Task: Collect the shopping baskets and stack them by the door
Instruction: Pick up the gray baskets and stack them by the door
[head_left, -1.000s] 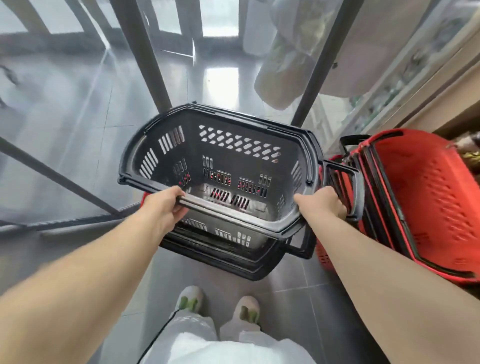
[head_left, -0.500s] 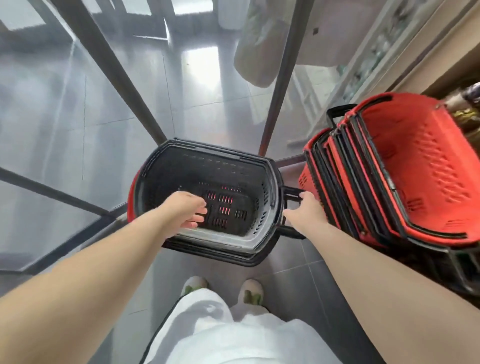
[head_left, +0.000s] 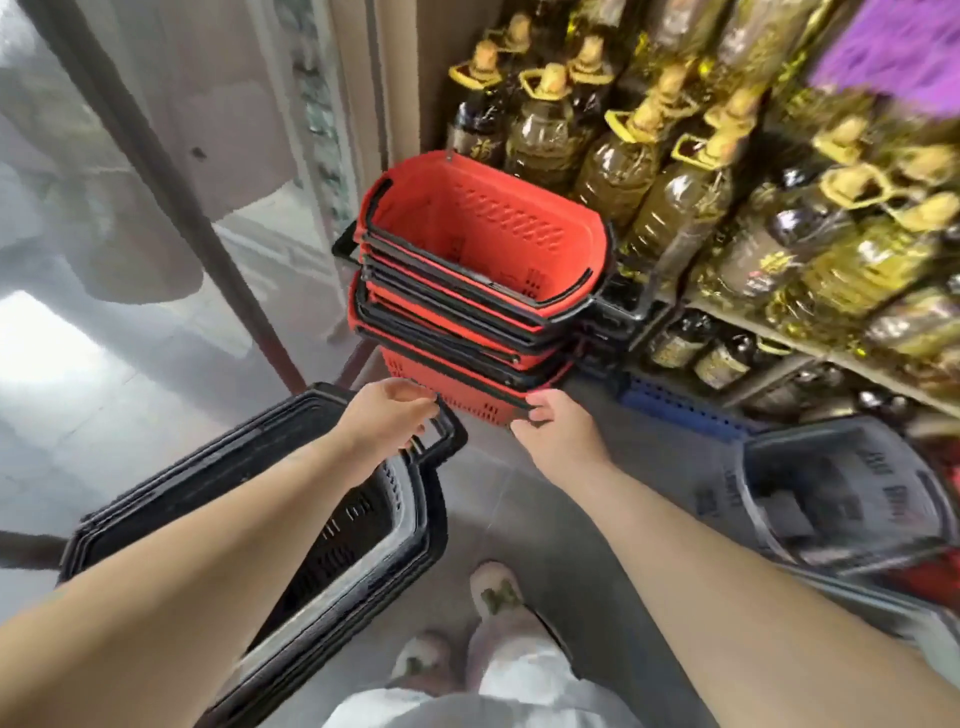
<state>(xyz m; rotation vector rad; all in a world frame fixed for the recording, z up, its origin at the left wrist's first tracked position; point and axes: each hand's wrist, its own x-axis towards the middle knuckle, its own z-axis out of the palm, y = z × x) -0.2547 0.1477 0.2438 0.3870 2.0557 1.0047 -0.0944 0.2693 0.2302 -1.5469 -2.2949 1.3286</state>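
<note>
A tilted stack of several red baskets (head_left: 483, 223) with black handles stands on the floor ahead, against the shelving. My left hand (head_left: 384, 415) and my right hand (head_left: 561, 436) both reach the lowest red basket, fingers curled on its black rim bar at the near side. A stack of black baskets (head_left: 218, 457) sits on the floor at lower left by the glass door, its black side handle just under my left hand. My left forearm hides part of that stack.
Shelves of large oil bottles (head_left: 649, 171) fill the right side. A grey basket (head_left: 831, 499) stands at right and a blue crate (head_left: 675, 410) lies under the shelf. The glass door frame (head_left: 171, 182) runs along the left. My feet are on grey tiles below.
Both hands let go of the black basket, which now rests on the black stack. They moved right to the red stack's lowest rim, and the view swung right.
</note>
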